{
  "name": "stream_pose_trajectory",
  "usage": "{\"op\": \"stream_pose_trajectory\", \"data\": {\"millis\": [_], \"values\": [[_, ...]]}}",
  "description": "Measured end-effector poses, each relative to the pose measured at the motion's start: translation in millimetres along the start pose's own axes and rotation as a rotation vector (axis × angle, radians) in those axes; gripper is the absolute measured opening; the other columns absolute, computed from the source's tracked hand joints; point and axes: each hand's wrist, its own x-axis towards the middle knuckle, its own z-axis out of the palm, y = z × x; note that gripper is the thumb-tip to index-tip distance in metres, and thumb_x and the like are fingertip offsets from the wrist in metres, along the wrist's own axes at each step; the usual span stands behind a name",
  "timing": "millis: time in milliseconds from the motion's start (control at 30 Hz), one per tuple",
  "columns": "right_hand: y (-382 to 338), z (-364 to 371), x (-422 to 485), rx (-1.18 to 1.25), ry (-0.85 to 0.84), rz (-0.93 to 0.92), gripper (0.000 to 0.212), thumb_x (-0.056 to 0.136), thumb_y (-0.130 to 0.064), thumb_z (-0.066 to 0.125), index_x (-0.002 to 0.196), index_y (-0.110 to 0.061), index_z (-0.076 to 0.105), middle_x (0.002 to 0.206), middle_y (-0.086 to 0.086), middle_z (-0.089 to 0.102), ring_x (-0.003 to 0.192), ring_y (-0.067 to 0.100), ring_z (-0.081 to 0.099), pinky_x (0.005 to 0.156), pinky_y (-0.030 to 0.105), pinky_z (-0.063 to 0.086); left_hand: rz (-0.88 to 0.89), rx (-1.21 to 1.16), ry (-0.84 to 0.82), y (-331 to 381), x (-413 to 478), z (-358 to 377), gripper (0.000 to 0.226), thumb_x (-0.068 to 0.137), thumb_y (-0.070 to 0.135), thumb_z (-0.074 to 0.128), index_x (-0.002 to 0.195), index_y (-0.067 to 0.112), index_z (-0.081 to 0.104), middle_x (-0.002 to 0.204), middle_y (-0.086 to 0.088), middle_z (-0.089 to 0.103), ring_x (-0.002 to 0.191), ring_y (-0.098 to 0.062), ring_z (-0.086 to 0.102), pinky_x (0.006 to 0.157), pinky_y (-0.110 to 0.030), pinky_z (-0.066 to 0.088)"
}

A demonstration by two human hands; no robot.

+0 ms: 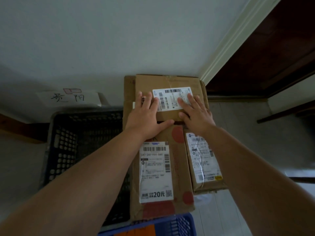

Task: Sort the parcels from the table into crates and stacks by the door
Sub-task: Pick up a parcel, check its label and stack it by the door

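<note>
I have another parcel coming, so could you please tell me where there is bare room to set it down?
The black crate, left of the cardboard stack, looks bare inside, though it is dim. The tiled floor right of the small parcel, toward the door, is open. The stack itself is crowded.

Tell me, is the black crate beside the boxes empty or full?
Empty, as far as visible: the black crate shows only bare perforated walls and floor, no parcel. The left forearm hides part.

Brown parcels (167, 82) (white labels (172, 98)), black crate (81, 142), blue crate (170, 225).
</note>
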Motion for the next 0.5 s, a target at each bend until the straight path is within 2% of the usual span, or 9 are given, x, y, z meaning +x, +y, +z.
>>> {"op": "stream_pose_trajectory", "data": {"millis": [67,133,233,300,333,400,467,500], "values": [[0,-7,-2,-0.019,-0.059,0.003,0.058,0.098,-0.047,0.032,0.147,-0.044,0.002,0.158,-0.007,-0.014,0.144,0.017,-0.017,0.114,0.051,0.005,-0.007,0.029,-0.042,4,-1,-5,0.102,0.071,0.085,0.025,0.15,0.022,0.01,0.159,0.0,-0.004,0.144,-0.027,-0.014,0.109,-0.053,0.024],[-3,-14,-5,-0.051,-0.085,-0.012,0.063,0.097,-0.048,0.034,0.148,-0.041,-0.002,0.158,-0.004,-0.014,0.144,0.019,-0.016,0.115,0.052,0.004,-0.008,0.072,-0.085,6,-4,-13,0.1,0.072,0.085,0.018,0.15,0.024,0.004,0.159,-0.002,-0.009,0.144,-0.028,-0.015,0.112,-0.058,0.01],[3,-16,-36,-0.001,0.096,0.054,0.067,0.095,-0.048,0.038,0.148,-0.037,-0.001,0.159,-0.002,-0.008,0.145,0.023,-0.009,0.114,0.054,0.007,-0.046,0.005,0.011,8,-29,-22,0.099,0.068,0.086,0.002,0.149,0.029,-0.004,0.157,-0.003,-0.016,0.144,-0.029,-0.013,0.11,-0.06,-0.001],[15,-9,-70,0.04,0.195,0.248,0.072,0.092,-0.055,0.038,0.147,-0.038,-0.005,0.159,0.001,-0.007,0.145,0.028,-0.004,0.112,0.057,0.013,-0.14,-0.098,0.121,8,-61,-21,0.098,0.07,0.086,0.012,0.148,0.032,-0.007,0.158,-0.003,-0.014,0.144,-0.03,-0.007,0.109,-0.06,0.001],[22,-6,-87,0.071,0.18,0.364,0.077,0.089,-0.06,0.039,0.147,-0.039,-0.007,0.159,0.004,-0.005,0.144,0.031,0.002,0.111,0.058,0.018,-0.192,-0.152,0.137,8,-78,-19,0.099,0.069,0.086,0.022,0.147,0.033,-0.009,0.158,-0.005,-0.012,0.144,-0.031,-0.004,0.109,-0.06,0.004],[30,1,-112,0.186,0.076,0.549,0.089,0.083,-0.068,0.044,0.146,-0.038,-0.011,0.156,0.013,0.012,0.135,0.04,0.03,0.101,0.059,0.037,-0.262,-0.281,0.084,11,-107,-14,0.101,0.069,0.08,0.04,0.145,0.036,-0.01,0.158,-0.007,-0.008,0.144,-0.032,0.003,0.111,-0.061,0.013],[27,5,-124,0.286,0.003,0.605,0.091,0.084,-0.065,0.046,0.145,-0.036,-0.014,0.141,0.019,0.04,0.107,0.036,0.059,0.08,0.048,0.053,-0.271,-0.428,0.018,14,-127,-6,0.101,0.073,0.068,0.055,0.146,0.037,-0.007,0.158,-0.008,-0.006,0.144,-0.031,0.009,0.111,-0.057,0.023],[24,8,-124,0.311,-0.004,0.594,0.088,0.087,-0.062,0.045,0.146,-0.035,-0.014,0.133,0.018,0.049,0.094,0.032,0.063,0.069,0.04,0.054,-0.262,-0.482,0.002,16,-131,-3,0.1,0.076,0.061,0.059,0.147,0.036,-0.006,0.158,-0.008,-0.007,0.144,-0.03,0.009,0.112,-0.054,0.025]]}}
